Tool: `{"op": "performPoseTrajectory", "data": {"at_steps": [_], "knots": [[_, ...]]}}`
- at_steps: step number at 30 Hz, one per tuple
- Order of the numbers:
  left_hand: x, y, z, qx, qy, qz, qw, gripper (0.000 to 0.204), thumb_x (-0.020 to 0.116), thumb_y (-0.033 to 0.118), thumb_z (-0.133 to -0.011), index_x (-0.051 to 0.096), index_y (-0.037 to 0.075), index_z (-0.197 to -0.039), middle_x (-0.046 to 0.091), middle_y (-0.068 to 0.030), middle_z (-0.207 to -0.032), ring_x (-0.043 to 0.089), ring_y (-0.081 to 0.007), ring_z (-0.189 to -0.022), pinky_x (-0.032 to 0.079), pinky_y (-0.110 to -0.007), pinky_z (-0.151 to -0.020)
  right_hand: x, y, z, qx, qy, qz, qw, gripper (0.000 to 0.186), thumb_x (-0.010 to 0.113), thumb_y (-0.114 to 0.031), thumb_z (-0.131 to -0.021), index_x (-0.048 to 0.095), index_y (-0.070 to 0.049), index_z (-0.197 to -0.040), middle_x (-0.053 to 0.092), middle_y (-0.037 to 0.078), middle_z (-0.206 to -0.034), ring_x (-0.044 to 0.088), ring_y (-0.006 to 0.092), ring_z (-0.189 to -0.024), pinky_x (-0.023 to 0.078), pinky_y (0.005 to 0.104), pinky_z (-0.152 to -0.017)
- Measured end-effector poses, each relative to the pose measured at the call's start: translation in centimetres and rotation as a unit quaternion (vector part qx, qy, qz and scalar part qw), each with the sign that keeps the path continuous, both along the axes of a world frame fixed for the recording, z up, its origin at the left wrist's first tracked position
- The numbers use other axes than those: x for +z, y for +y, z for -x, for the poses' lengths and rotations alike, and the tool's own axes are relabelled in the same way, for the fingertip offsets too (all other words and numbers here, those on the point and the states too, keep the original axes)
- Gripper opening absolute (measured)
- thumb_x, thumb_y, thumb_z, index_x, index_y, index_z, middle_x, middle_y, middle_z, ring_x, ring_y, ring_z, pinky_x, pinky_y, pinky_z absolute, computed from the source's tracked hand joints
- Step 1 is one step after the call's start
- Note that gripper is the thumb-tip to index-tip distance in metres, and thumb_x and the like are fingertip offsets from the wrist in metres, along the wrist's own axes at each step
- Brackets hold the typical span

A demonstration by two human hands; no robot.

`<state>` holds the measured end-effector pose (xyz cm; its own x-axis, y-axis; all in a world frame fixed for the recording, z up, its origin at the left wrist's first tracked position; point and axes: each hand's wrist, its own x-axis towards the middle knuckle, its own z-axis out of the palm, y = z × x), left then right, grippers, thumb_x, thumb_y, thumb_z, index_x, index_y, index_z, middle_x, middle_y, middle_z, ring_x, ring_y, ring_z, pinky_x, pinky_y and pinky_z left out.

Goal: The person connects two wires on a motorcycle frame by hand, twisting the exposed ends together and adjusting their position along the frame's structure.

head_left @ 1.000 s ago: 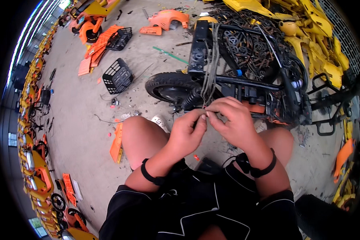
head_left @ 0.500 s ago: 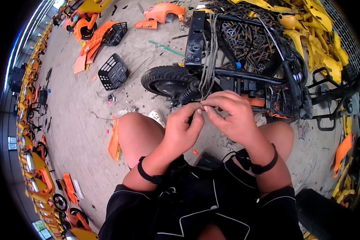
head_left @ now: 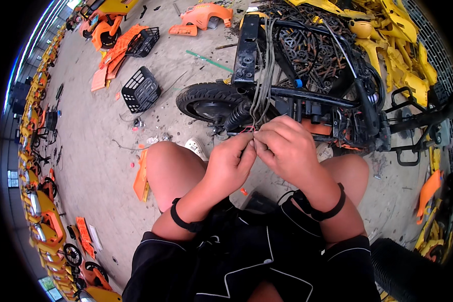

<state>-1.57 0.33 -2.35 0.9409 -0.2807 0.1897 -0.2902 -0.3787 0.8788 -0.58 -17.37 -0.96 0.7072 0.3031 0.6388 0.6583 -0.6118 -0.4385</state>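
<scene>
A bundle of grey cables (head_left: 263, 85) hangs over the black scooter frame (head_left: 307, 94) and runs down to my fingertips. My left hand (head_left: 231, 160) is closed in a pinch at the cable ends, where thin red wires (head_left: 248, 129) show. Right beside it, my right hand (head_left: 287, 147) also pinches at the wires, its fingertips almost meeting the left ones. The fingers hide the exact ends they hold. Just beyond my hands are the frame's rear wheel (head_left: 210, 102) and a coil-spring shock absorber (head_left: 238, 115).
Behind the frame lies a heap of rusty metal parts (head_left: 312, 48), with yellow body panels (head_left: 400, 55) to its right. A black plastic basket (head_left: 141, 90), orange panels (head_left: 204, 16) and a green strip (head_left: 209, 61) lie on the concrete floor. Scooters (head_left: 48, 221) line the far left.
Red wires now show just above my fingertips. My right hand's fingers have shifted slightly and bunched closer together; the frame and cables stay in place.
</scene>
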Motion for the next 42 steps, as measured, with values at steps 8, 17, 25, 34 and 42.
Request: {"op": "performPoseTrajectory", "data": {"at_steps": [8,17,25,34,42], "knots": [[0.1,0.9,0.2,-0.060,-0.064,-0.016,0.996,0.015,0.064,0.002,-0.093,0.064,-0.002,-0.108,0.063,-0.0187,-0.081,0.064,-0.0387,-0.074,0.052,-0.042,-0.066,0.0,0.0,0.7,0.020,0.003,-0.039,0.999,0.019,0.079,-0.001,-0.068,0.067,-0.001,-0.083,0.068,0.010,-0.087,0.067,0.0296,-0.087,0.056,0.0396,-0.077],[0.3,1.5,0.6,-0.098,-0.081,-0.003,0.992,0.016,0.065,0.001,-0.092,0.064,-0.001,-0.107,0.065,-0.0179,-0.083,0.065,-0.0387,-0.077,0.053,-0.042,-0.068,-0.1,0.5,1.4,0.030,-0.017,-0.073,0.997,0.021,0.079,0.002,-0.067,0.063,0.000,-0.079,0.067,0.011,-0.085,0.066,0.0307,-0.082,0.056,0.0396,-0.074],[0.4,1.9,0.8,-0.121,-0.122,-0.020,0.985,0.020,0.066,0.001,-0.091,0.065,-0.001,-0.111,0.066,-0.0184,-0.088,0.066,-0.0380,-0.079,0.055,-0.042,-0.071,0.1,0.4,2.1,0.034,-0.042,-0.088,0.995,0.024,0.079,0.004,-0.065,0.063,-0.001,-0.082,0.065,0.009,-0.084,0.066,0.0308,-0.081,0.056,0.0398,-0.073],[1.3,1.2,0.7,-0.095,-0.101,0.044,0.989,0.020,0.063,0.002,-0.097,0.069,0.001,-0.116,0.070,-0.0134,-0.089,0.068,-0.0265,-0.074,0.054,-0.036,-0.068,1.1,-0.6,1.8,0.036,-0.019,-0.150,0.988,0.020,0.079,0.004,-0.074,0.068,-0.003,-0.090,0.070,0.010,-0.088,0.067,0.0265,-0.080,0.055,0.0363,-0.072],[1.0,0.7,0.6,-0.088,0.117,0.209,0.967,0.022,0.055,0.008,-0.106,0.070,0.002,-0.122,0.063,-0.0009,-0.078,0.057,-0.0060,-0.069,0.047,-0.024,-0.061,1.4,-1.0,1.5,0.010,0.031,-0.157,0.987,0.019,0.081,-0.001,-0.078,0.070,-0.005,-0.093,0.070,0.010,-0.089,0.065,0.0288,-0.083,0.053,0.0381,-0.074]]}}
